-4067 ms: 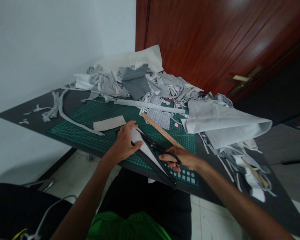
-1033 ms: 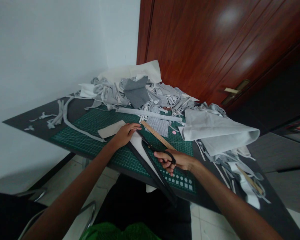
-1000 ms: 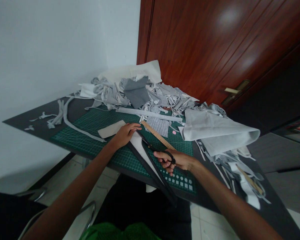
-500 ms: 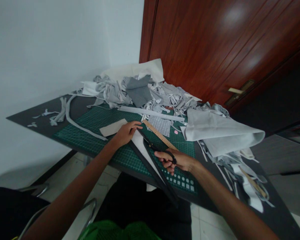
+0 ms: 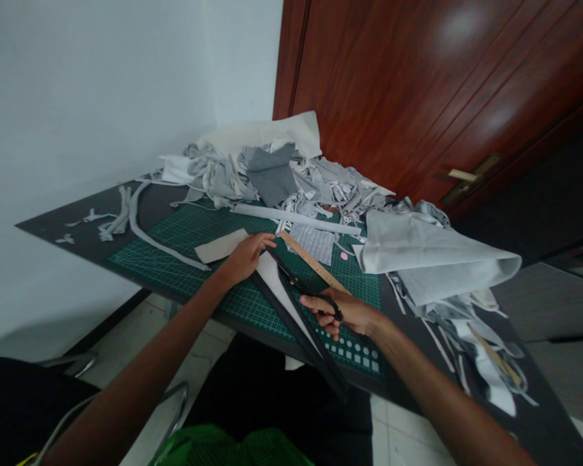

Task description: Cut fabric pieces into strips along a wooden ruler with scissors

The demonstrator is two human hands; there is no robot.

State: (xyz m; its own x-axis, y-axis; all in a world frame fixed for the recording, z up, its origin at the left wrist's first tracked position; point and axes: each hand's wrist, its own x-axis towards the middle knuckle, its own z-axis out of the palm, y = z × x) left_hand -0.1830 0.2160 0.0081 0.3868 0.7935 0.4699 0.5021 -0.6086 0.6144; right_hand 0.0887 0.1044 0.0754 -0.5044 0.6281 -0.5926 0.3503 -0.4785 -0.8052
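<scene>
Black scissors (image 5: 298, 284), black-edged white fabric (image 5: 278, 285), wooden ruler (image 5: 313, 263) with illegible markings

Bare forearms (image 5: 170, 336) angled inward, left hand (image 5: 249, 254) palm down, right hand (image 5: 337, 309) curled into a grip

No lettering or number can be read. The straight, pale wooden ruler (image 5: 315, 262) bears marks too small to make out; the flat green cutting mat (image 5: 197, 223) shows printed grid lines, circles and squares.
</scene>
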